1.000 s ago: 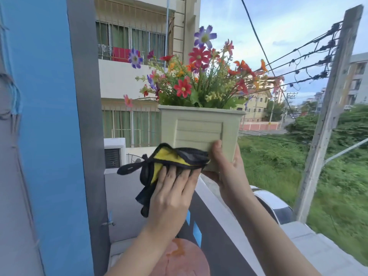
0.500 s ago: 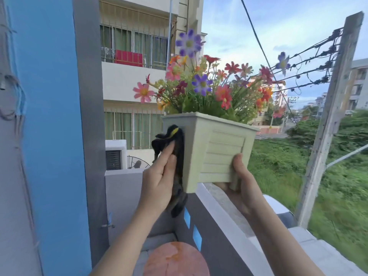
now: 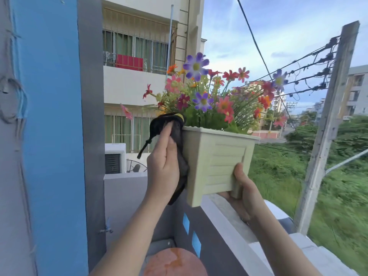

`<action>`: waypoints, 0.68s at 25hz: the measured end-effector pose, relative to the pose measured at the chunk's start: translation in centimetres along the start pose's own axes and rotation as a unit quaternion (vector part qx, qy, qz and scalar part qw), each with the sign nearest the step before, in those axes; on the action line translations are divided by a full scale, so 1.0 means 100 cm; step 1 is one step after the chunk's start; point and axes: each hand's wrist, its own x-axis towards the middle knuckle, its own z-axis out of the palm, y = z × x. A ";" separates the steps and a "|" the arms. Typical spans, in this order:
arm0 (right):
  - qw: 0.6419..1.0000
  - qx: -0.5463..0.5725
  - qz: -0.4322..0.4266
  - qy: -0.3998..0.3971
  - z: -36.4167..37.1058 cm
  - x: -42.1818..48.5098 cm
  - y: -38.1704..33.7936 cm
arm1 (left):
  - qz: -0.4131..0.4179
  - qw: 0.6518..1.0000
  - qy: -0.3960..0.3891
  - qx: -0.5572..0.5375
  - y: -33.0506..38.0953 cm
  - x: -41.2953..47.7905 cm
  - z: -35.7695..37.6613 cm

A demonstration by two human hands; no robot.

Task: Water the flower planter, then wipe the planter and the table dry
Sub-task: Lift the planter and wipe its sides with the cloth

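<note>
A pale green rectangular planter full of colourful flowers is held up in the air above the balcony wall. My right hand grips it under its lower right corner, thumb on the front face. My left hand presses a black cloth with a yellow edge flat against the planter's left side, reaching up to the rim. The cloth's lower end hangs below my palm.
A round reddish table top with a wet streak shows at the bottom edge. The grey balcony wall runs from centre to lower right. A blue and grey pillar stands on the left. A concrete pole with wires rises on the right.
The planter has been turned so its left side faces my left hand. The cloth moved from the front face to the left side, then slid up towards the rim.
</note>
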 end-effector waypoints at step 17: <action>1.000 0.007 0.001 0.000 -0.006 -0.009 0.011 | -0.078 0.996 0.018 0.032 -0.009 -0.015 -0.006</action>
